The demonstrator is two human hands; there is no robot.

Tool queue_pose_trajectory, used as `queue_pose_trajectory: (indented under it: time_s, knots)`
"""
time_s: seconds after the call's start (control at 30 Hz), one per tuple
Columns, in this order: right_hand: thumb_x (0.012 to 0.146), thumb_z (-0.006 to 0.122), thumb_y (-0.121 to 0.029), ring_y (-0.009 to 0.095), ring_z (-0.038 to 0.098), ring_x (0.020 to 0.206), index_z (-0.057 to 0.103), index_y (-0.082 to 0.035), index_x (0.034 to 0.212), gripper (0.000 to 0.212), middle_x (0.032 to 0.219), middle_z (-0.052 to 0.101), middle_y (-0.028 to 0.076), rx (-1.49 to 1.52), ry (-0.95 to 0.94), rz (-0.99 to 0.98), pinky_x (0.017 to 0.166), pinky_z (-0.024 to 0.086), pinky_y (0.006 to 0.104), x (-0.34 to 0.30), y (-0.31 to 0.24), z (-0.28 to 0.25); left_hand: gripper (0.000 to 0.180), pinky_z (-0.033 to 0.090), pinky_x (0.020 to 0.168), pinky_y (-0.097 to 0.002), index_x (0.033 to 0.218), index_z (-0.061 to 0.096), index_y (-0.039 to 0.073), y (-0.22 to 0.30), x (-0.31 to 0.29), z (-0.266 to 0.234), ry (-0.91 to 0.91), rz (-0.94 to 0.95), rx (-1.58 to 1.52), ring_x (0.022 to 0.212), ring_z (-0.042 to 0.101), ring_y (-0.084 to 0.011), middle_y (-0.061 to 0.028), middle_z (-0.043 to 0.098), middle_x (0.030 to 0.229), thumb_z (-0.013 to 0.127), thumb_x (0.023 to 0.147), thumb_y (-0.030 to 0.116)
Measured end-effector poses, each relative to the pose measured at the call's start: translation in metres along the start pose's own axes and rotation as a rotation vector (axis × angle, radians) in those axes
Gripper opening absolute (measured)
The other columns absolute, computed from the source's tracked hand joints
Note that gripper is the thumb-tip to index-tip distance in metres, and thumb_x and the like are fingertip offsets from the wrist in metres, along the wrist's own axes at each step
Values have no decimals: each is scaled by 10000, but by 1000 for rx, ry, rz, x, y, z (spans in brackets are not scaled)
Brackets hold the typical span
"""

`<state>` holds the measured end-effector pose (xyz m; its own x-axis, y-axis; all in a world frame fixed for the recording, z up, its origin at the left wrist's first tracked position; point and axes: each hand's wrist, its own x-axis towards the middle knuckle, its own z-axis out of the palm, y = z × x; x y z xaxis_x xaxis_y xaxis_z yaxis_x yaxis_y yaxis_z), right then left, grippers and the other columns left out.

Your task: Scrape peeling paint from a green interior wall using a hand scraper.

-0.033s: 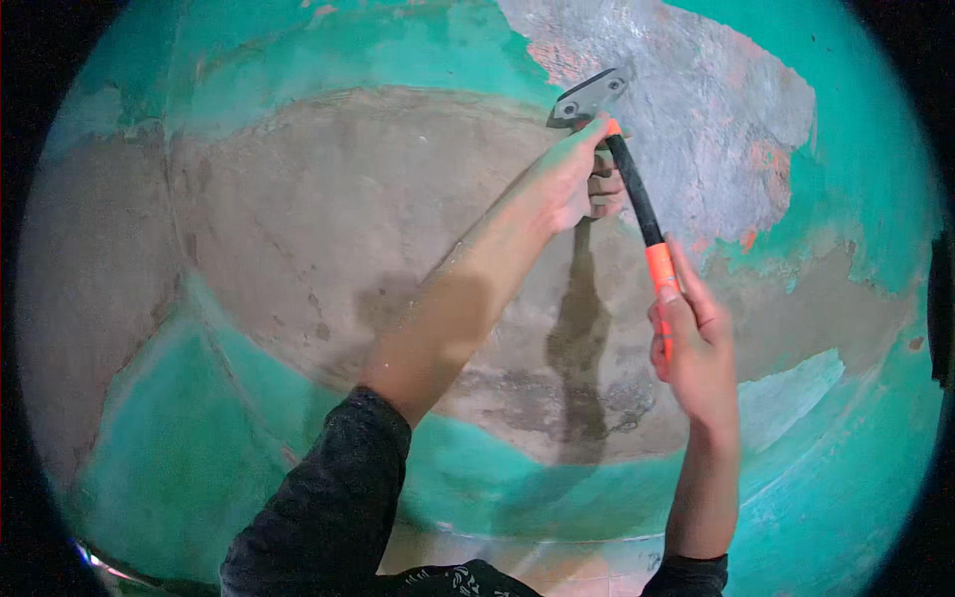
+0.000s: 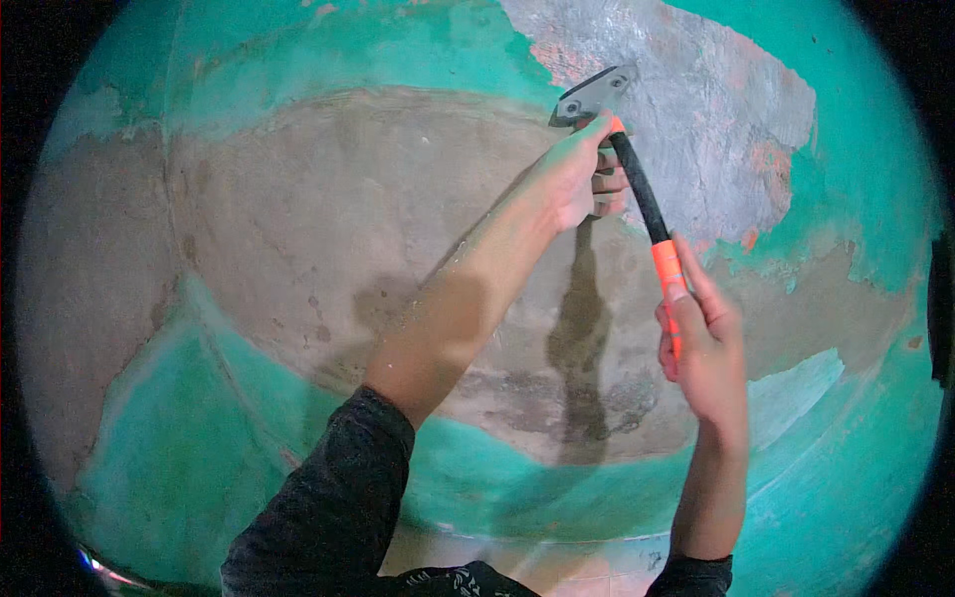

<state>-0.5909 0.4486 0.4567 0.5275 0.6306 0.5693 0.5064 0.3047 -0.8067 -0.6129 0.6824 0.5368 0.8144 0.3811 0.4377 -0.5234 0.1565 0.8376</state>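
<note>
A long-handled scraper (image 2: 643, 187) reaches up and to the left across the wall, its handle black with orange sections. Its flat grey metal head (image 2: 597, 96), fixed with bolts, lies at the left border of the bare grey patch. Close below that head my left hand (image 2: 585, 177) is closed on the upper handle, thumb along the orange collar and fingers curled. My right hand (image 2: 704, 333) grips the orange lower end, with the forefinger stretched up along it. The blade's edge looks to be at the wall, but firm contact cannot be made out.
Green paint (image 2: 477, 497) covers much of the wall around a large brown-grey bare area (image 2: 298, 219). Higher up on the right is a pale grey patch (image 2: 716, 109) with pinkish flecks and ragged edges. Shadows of my arms fall on the wall. Pale tiles (image 2: 587, 565) show at the bottom.
The scraper and both hands have shifted slightly to the right, the right hand most. Both grips stay the same.
</note>
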Motion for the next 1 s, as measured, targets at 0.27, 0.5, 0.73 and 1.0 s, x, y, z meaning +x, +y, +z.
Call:
queue_pose_trajectory:
  time_s: [0.27, 0.5, 0.73, 1.0]
  knots:
    - [1058, 535, -194, 9, 385, 502, 522, -125, 1503, 450, 730, 476, -62, -116, 94, 88, 437, 328, 208, -3, -63, 22, 372, 454, 880, -518, 1151, 624, 231, 9, 5, 7, -10, 119, -298, 1086, 598, -263, -22, 627, 1084, 565, 1002, 567]
    - [1039, 557, -209, 19, 376, 475, 536, -111, 1490, 462, 719, 492, -44, -224, 156, 49, 415, 294, 214, 0, -74, 35, 431, 457, 906, -546, 1169, 614, 202, 15, 14, 13, 11, 168, -420, 1109, 610, -286, -34, 646, 1163, 553, 999, 593]
    - [1021, 569, -221, 14, 354, 432, 539, -104, 1487, 481, 727, 530, -25, -303, 204, 47, 374, 243, 213, 2, -93, 33, 485, 465, 898, -543, 1221, 582, 179, 18, 16, 20, -72, 149, -462, 1111, 607, -278, -41, 635, 1193, 569, 988, 603]
    - [1019, 575, -232, 15, 356, 438, 549, -118, 1481, 477, 731, 533, -30, -295, 197, 54, 379, 250, 206, 6, -93, 31, 456, 440, 924, -541, 1132, 606, 197, 19, 15, 21, -63, 171, -505, 1085, 547, -262, -23, 604, 1142, 586, 969, 622]
